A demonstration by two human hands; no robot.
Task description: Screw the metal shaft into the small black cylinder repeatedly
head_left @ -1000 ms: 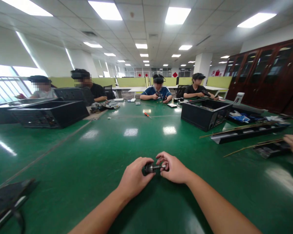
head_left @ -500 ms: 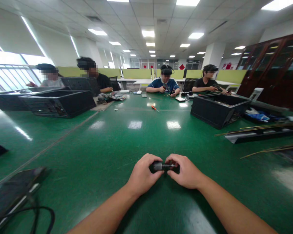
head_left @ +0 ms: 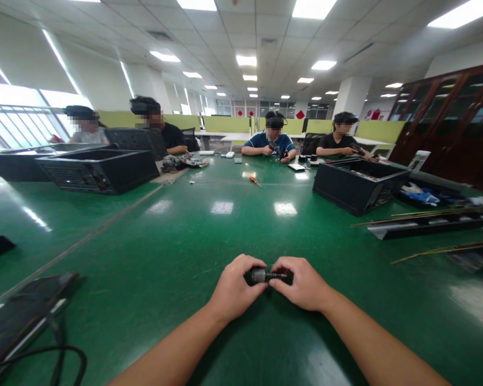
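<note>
In the head view, a dark electric screwdriver [head_left: 260,275] with a grey collar lies sideways between my hands, low in the middle over the green table. My left hand [head_left: 236,281] is wrapped around its body, the thumb and fingers on either side of the collar. The thin bit points right, toward my right palm. My right hand [head_left: 301,283] curls around the front end, with thumb and fingertips closed at the narrow chuck behind the bit. Much of the tool's body is hidden in my left palm.
A black computer case [head_left: 358,185] stands at the right, another case [head_left: 100,169] at the left. An orange screwdriver [head_left: 255,181] lies ahead. Metal rails [head_left: 430,224] are on the right; a dark panel [head_left: 28,305] with a cable is near left. Several people sit across the table [head_left: 177,230].
My right thumb and fingertips have closed in toward the chuck, leaving the bit more exposed. My left hand keeps its hold. The view has shifted slightly.
</note>
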